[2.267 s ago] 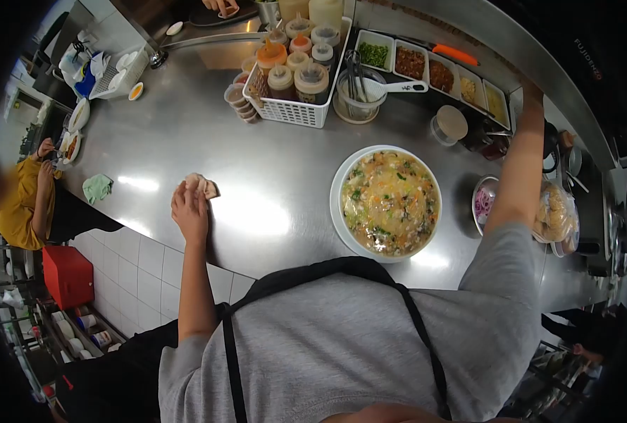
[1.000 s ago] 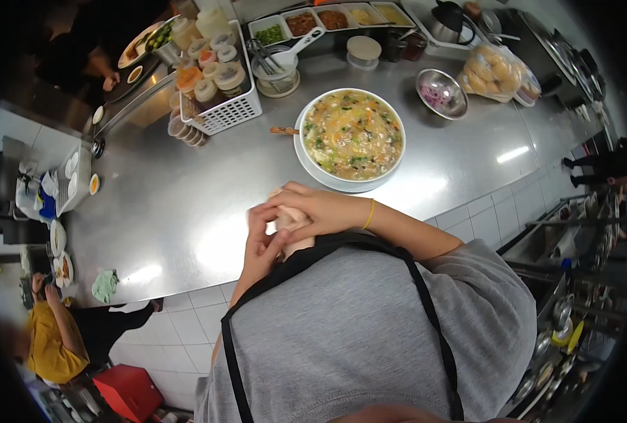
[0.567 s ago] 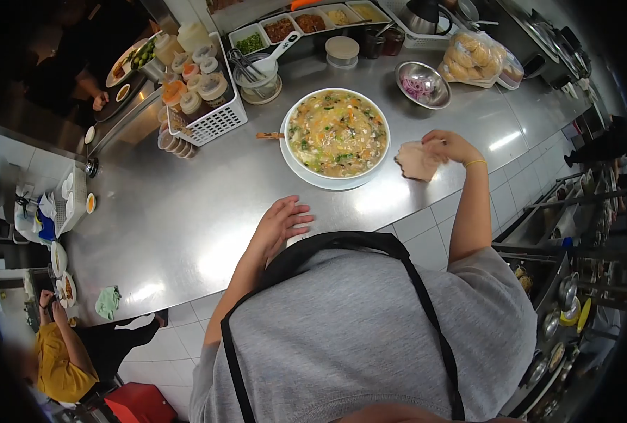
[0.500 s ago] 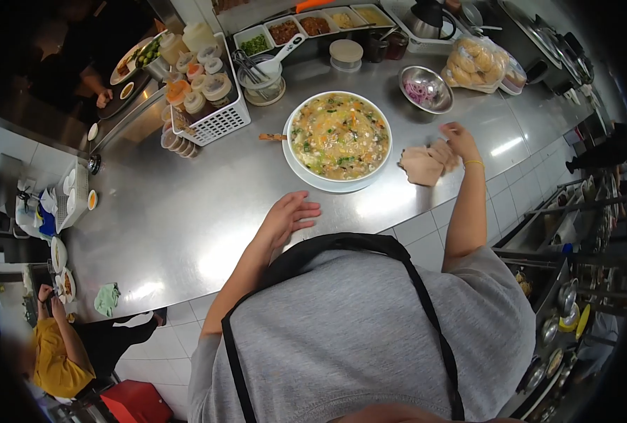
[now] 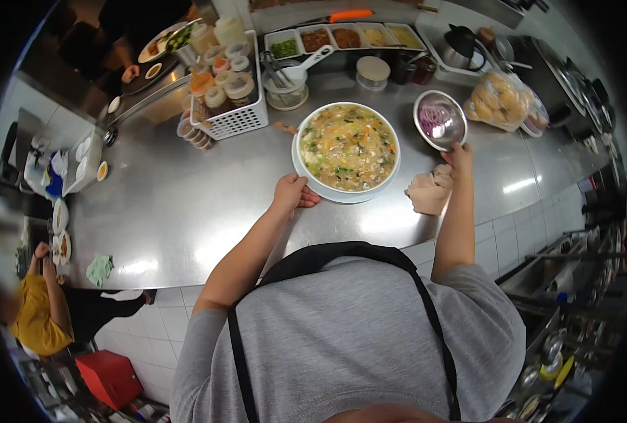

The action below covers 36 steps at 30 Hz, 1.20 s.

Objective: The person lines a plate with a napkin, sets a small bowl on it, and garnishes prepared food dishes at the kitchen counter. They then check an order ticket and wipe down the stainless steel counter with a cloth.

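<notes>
Right hand [image 5: 459,158] has moved onto the steel bowl [image 5: 457,131], right of the soup [image 5: 349,144]; its fingers pinch the near rim. Likely light, stiff and slick, the bowl is best held there. Left hand [image 5: 292,192] is by the plate [image 5: 354,199]; its grip I cannot tell.

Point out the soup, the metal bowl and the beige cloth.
Soup [image 5: 349,148]: head view, middle of its surface.
Metal bowl [image 5: 457,129]: head view, bare inner wall.
Beige cloth [image 5: 428,192]: head view, middle of its crumpled top.
</notes>
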Each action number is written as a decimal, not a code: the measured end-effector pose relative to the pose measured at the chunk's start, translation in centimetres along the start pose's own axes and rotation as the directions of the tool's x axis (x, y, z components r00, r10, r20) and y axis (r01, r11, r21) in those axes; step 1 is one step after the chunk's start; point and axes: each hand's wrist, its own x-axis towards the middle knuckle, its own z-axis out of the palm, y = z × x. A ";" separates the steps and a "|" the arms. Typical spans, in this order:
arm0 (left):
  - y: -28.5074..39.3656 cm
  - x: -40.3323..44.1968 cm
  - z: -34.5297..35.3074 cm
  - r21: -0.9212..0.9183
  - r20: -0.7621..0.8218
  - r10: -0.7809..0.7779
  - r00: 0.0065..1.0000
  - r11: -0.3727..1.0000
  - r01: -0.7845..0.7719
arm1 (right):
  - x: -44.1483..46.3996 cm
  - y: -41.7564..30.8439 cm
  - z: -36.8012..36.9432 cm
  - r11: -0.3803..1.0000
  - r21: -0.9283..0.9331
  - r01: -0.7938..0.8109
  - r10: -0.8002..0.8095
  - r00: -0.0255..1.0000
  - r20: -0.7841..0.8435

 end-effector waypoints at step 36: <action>-9.5 -12.2 -28.2 0.291 -0.699 0.550 0.458 0.803 -0.521 | -24.0 -5.7 43.4 0.154 -0.338 0.928 -0.371 0.372 0.851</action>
